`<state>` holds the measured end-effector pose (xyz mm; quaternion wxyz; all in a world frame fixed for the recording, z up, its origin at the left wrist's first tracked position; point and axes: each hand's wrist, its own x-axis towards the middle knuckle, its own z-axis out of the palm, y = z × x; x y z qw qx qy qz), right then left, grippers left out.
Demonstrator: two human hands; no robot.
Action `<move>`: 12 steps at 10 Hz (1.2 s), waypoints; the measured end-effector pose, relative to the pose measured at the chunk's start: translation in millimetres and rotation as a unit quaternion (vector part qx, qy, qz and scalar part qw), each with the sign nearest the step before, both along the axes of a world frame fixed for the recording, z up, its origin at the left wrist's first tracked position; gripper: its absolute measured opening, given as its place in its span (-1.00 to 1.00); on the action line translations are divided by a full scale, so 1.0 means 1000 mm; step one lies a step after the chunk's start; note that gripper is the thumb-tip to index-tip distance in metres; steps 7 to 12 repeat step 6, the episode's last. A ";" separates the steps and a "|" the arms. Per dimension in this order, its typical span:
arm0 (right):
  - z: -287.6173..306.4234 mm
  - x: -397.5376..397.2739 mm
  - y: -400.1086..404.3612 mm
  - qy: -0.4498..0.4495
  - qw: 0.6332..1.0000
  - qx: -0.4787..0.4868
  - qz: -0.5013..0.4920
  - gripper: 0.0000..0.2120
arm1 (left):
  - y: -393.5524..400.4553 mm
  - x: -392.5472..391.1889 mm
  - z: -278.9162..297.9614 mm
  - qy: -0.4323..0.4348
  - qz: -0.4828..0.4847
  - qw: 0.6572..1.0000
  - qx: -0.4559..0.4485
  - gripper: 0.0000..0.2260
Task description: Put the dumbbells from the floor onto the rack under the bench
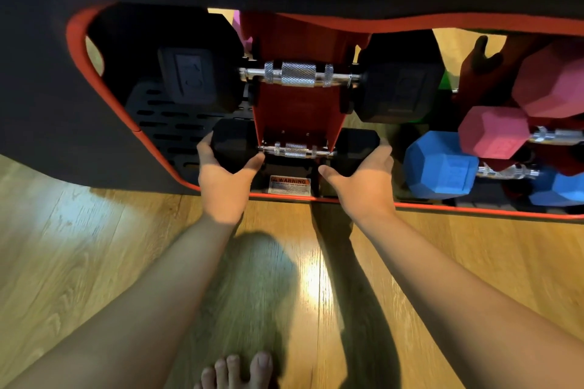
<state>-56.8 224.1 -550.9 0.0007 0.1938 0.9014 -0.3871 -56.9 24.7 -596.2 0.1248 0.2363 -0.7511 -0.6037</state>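
- Head view: left hand [222,178] and right hand [363,181] each grasp one head of the small black dumbbell [295,150], both arms stretched forward.
- Its long axis runs left-right, at the rack's [294,104] near edge, just nearer than a larger black dumbbell [298,74].

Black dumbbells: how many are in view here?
2. The larger black dumbbell sits higher on the rack; the smaller black dumbbell is below it, gripped at each end by the left hand and right hand. Others may be hidden under the bench.
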 end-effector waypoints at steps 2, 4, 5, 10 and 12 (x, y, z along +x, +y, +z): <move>0.000 0.000 0.008 -0.010 1.000 0.001 0.021 -0.17 | -0.002 -0.002 0.001 -0.030 -0.014 0.999 -0.004 -0.24; 0.024 0.003 0.017 -0.040 0.996 0.043 0.072 -0.29 | -0.006 0.002 0.031 -0.117 -0.067 0.990 -0.049 -0.09; 0.054 0.012 0.014 -0.078 0.984 0.090 0.131 -0.55 | -0.004 0.016 0.072 -0.177 -0.075 0.979 -0.068 -0.13; 0.103 0.026 0.013 -0.091 0.981 0.083 0.150 -0.61 | 0.003 0.031 0.127 -0.224 -0.097 0.964 -0.106 -0.26; 0.103 0.026 0.013 -0.091 0.981 0.083 0.150 -0.61 | 0.003 0.031 0.127 -0.224 -0.097 0.964 -0.106 -0.26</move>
